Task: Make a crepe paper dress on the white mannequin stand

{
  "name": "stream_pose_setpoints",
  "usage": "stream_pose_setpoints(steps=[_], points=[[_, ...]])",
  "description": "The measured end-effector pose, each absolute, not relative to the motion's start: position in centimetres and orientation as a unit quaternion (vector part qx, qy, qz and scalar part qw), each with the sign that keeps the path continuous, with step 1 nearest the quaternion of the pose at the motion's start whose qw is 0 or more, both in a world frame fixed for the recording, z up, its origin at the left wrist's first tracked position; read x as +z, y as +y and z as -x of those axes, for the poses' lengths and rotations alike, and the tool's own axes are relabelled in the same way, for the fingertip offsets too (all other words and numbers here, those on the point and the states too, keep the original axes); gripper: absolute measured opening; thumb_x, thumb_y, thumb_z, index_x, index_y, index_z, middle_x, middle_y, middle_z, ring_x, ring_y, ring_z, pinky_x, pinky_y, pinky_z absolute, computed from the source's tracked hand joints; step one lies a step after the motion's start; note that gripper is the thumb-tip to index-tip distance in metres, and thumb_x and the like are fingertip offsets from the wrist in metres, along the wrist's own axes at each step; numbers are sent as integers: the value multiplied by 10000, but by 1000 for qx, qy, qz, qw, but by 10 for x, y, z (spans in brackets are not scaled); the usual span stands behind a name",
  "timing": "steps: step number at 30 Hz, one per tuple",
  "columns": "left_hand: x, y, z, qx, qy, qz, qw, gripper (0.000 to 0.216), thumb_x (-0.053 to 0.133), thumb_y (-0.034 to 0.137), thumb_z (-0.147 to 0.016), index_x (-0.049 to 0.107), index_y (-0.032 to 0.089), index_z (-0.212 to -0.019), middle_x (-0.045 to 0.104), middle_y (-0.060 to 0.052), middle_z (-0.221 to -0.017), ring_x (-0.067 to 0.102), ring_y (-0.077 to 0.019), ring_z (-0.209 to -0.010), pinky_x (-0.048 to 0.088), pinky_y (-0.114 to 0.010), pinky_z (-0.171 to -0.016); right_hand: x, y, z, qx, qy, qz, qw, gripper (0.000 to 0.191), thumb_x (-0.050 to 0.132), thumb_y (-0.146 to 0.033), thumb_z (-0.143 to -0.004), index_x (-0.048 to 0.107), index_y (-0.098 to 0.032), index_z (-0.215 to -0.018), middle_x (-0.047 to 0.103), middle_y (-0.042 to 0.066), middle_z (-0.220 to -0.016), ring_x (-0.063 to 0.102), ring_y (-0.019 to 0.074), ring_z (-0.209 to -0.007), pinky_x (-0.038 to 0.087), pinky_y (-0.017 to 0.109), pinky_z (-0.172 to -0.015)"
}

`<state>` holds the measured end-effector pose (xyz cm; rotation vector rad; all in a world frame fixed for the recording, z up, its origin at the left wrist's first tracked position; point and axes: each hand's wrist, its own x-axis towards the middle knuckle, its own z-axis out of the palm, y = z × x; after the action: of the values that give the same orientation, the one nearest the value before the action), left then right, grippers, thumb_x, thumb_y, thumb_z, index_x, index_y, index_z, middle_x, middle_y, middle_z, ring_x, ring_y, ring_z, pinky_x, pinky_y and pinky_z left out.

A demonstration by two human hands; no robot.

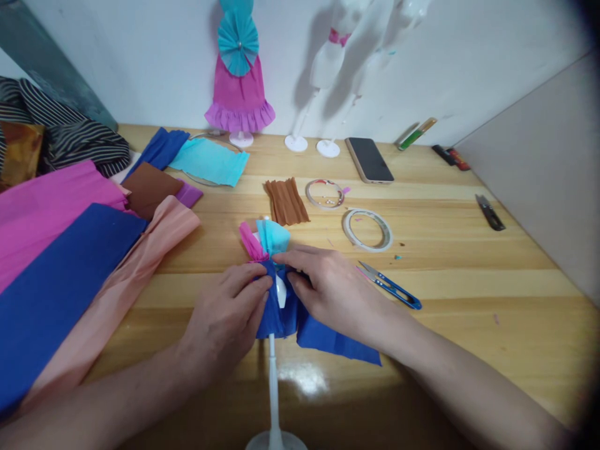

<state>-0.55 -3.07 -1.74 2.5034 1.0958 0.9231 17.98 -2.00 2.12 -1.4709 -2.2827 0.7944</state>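
Apparently wrapping blue crepe paper (pixel 269 319) around the miniature dress form (pixel 281 292) between left hand (pixel 228 303) and right hand (pixel 328 281), pinching the paper with both, and probably needing to close the gap snugly.

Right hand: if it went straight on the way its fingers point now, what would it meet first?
Most likely the blue paper on the small mannequin, which the right hand seems to touch. Past it lies the left hand. Exact depth is unclear.
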Motion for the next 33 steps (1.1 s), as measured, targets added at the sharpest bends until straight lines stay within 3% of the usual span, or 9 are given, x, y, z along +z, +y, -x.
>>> stream_pose_setpoints(steps=[11,23,33], points=[[-17,-29,6,287,339,-891,96,193,429,39,-843,580,150,-886,697,-110,-1028,666,-196,-926,575,-330,-806,20,-20,-180,270,-794,522,153,297,464,-31,-812,682,-180,-946,701,72,-972,652,201,-918,475,281,-782],[-16,-29,6,263,322,-907,62,222,384,55,-859,580,141,-916,692,-109,-1035,663,-197,-896,574,-316,-779,24,-14,-186,292,-759,546,201,275,480,-10,-728,692,-174,-787,693,16,-740,598,132,-626,419,223,-593],[-14,-29,5,255,329,-907,59,197,411,52,-860,571,140,-933,687,-104,-1036,662,-205,-893,566,-305,-755,22,-7,-194,300,-741,561,213,242,489,-59,-710,693,-173,-775,675,0,-675,573,125,-569,408,234,-572]])
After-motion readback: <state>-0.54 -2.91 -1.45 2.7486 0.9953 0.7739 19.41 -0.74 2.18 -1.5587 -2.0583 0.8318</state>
